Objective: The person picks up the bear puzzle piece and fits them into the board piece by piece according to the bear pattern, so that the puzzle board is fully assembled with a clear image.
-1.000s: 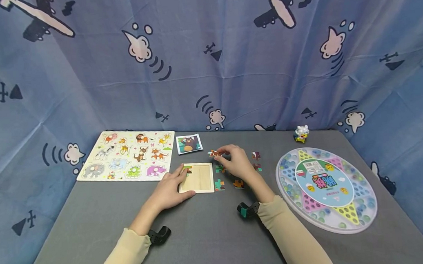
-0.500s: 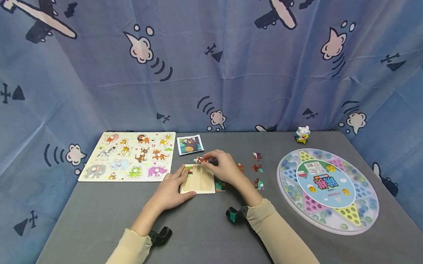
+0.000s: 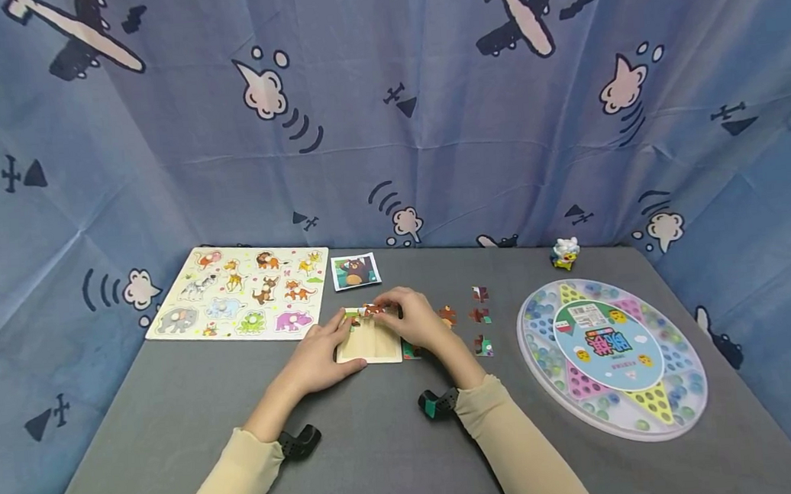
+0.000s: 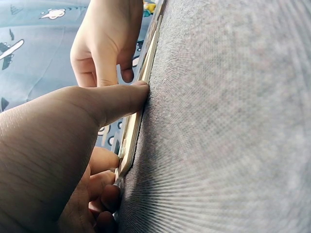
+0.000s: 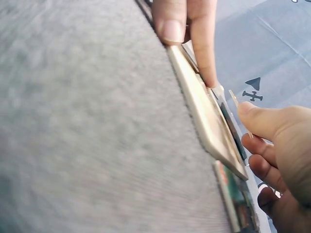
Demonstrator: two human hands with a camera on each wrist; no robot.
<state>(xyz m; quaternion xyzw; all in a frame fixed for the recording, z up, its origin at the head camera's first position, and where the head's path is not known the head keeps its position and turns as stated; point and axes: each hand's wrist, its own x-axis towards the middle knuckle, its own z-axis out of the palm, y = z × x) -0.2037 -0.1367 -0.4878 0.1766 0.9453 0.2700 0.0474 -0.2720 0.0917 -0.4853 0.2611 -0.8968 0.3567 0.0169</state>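
A shallow wooden puzzle tray (image 3: 379, 344) lies on the table. My left hand (image 3: 315, 358) grips its left side, the thumb along the near edge and the fingers by the far left corner. One puzzle piece (image 3: 352, 314) sits in that corner, partly covered by the fingers. Over the tray's far edge, my right hand (image 3: 414, 320) pinches a brown-and-white jigsaw piece (image 3: 374, 310) between thumb and fingers. In the right wrist view this piece (image 5: 234, 98) is seen edge-on, slightly above the tray (image 5: 201, 114).
Several loose puzzle pieces (image 3: 481, 315) lie right of the tray, some partly hidden by the right hand. Behind it is a bear picture card (image 3: 356, 271). An animal board (image 3: 234, 296) lies left, a round checkers board (image 3: 610, 354) right, with a small toy figure (image 3: 564, 253) beyond.
My right hand has carried the jigsaw piece leftward and slightly nearer, from beyond the tray's right corner to over its far edge. The left hand keeps its hold on the tray.
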